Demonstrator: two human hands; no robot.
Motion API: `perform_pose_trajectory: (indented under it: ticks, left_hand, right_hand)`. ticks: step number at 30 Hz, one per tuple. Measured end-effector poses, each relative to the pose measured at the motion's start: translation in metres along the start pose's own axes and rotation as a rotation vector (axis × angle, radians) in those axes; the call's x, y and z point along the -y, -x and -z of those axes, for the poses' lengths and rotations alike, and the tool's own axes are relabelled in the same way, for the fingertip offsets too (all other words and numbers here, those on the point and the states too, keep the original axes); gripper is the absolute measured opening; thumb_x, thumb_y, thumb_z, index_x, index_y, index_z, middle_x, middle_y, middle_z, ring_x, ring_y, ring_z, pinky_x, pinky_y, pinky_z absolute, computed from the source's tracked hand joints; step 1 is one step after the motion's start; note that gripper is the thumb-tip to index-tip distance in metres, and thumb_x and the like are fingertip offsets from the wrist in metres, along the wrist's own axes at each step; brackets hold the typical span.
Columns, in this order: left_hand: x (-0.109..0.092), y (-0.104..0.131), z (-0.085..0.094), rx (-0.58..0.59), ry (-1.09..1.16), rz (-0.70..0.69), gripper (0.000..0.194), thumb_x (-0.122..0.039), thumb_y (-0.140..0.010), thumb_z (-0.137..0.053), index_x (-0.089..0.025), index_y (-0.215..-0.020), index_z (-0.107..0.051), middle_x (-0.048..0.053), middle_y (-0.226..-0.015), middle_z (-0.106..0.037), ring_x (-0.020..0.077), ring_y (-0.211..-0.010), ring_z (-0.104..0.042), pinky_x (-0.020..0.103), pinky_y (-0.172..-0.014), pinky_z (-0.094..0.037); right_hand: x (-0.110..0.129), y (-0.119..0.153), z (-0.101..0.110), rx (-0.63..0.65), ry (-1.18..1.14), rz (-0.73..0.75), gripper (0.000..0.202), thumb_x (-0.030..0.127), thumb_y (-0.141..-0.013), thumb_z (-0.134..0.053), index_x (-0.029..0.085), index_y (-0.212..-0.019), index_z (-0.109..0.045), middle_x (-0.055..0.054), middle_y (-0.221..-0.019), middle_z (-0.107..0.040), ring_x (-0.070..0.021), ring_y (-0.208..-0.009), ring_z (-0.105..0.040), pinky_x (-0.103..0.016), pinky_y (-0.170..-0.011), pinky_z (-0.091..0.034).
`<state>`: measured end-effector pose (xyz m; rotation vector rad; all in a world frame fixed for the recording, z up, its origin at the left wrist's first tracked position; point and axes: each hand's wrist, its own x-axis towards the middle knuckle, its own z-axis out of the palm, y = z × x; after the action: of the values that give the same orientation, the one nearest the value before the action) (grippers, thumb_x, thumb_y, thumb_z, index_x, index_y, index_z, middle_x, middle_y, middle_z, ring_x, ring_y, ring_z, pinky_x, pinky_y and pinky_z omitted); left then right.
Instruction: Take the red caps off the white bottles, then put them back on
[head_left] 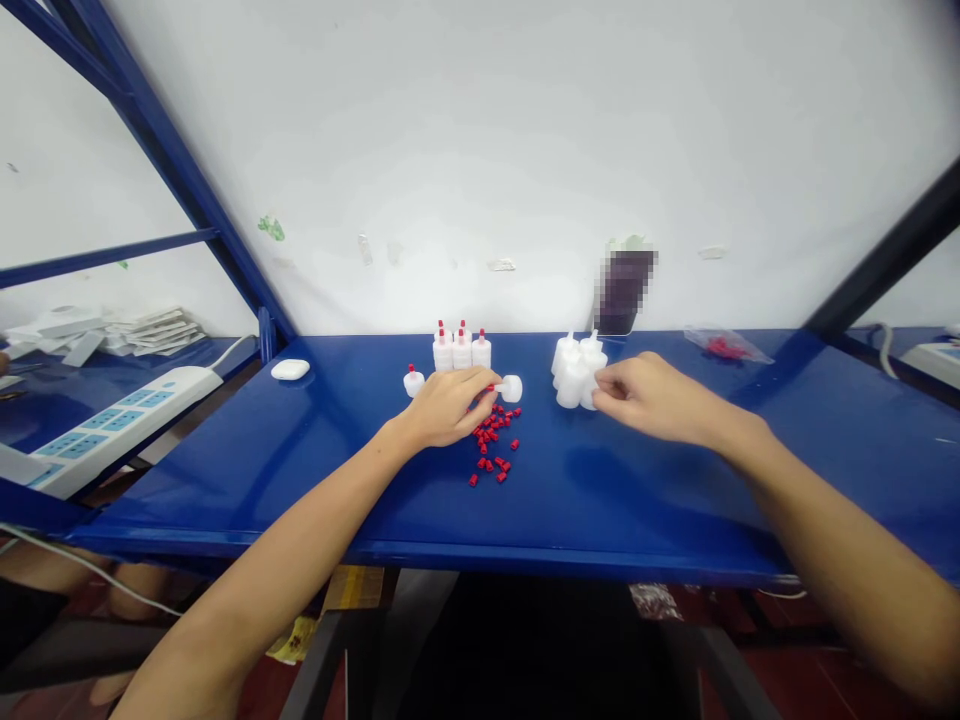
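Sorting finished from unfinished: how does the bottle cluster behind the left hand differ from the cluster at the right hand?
The left bottle cluster wears red caps; the right bottle cluster shows bare white tips. The left cluster stands clear behind the left hand, untouched, while the right hand has its fingertips at the right cluster. The loose red caps lie nearer the left cluster. Both are small white bottles, upright on the blue table.

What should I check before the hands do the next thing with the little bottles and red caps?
1. Left hand holds a lying bottle by its neck: ok.
2. Red caps within the left hand's reach: ok.
3. Right hand touches the uncapped bottles: ok.
4. Capped bottles stand upright by the wall: ok.
5. Cap pressed fully onto the lying bottle: cannot tell.
6. Blue table edge free of caps: ok.
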<state>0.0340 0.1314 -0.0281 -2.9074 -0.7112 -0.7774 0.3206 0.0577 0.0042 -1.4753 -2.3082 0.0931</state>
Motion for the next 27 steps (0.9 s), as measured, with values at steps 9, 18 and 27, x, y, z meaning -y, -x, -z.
perform_pose_trajectory:
  ticks: [9, 18, 27]
  left_hand:
    - [-0.012, -0.005, -0.009, 0.081, -0.088, -0.131, 0.030, -0.029, -0.101, -0.032, -0.017, -0.093, -0.058, 0.004, -0.083, -0.064, 0.0165, -0.072, -0.059, 0.029, -0.064, -0.041]
    - [-0.023, -0.011, -0.013, 0.107, -0.102, -0.142, 0.022, -0.030, -0.097, -0.037, -0.017, -0.089, -0.054, 0.006, -0.086, -0.066, 0.0188, -0.075, -0.061, 0.030, -0.068, -0.045]
    - [-0.028, -0.019, -0.019, 0.226, -0.203, -0.043, 0.029, -0.042, -0.098, -0.041, -0.017, -0.095, -0.055, 0.008, -0.089, -0.068, 0.0240, -0.079, -0.064, 0.033, -0.067, -0.046]
  right_hand:
    - [0.045, -0.007, -0.056, -0.178, -0.135, 0.298, 0.024, 0.028, -0.095, -0.053, 0.020, -0.117, -0.054, -0.011, -0.110, -0.065, -0.0182, -0.076, -0.061, -0.030, -0.061, -0.048]
    - [0.049, -0.005, -0.060, 0.013, -0.801, 0.098, 0.021, 0.043, -0.098, -0.053, 0.023, -0.099, -0.047, 0.003, -0.075, -0.062, -0.0120, -0.057, -0.060, -0.025, -0.056, -0.047]
    - [0.054, -0.010, -0.062, -0.009, -0.859, 0.012, 0.030, 0.046, -0.086, -0.070, 0.021, -0.092, -0.054, 0.003, -0.074, -0.060, -0.0129, -0.063, -0.057, -0.026, -0.058, -0.046]
